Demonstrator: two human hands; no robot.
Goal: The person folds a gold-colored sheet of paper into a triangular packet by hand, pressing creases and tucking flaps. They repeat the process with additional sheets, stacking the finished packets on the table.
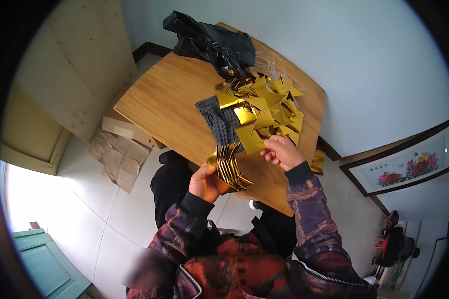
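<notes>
My left hand is closed around the lower left end of a fanned stack of gold foil cards, held at the table's near edge. Between the thumb and fingers of my right hand is the corner of a single flat gold foil card. Beyond both hands lies a loose, jumbled pile of gold foil pieces, many with pointed corners. A dark grey ridged cloth rests left of that pile, partly under it. The stack's lower end is hidden by my left fingers.
A black plastic bag sits at the far end of the wooden table, with pale strings beside it. Brown paper lies on the tiled floor at left. A framed flower picture leans at right.
</notes>
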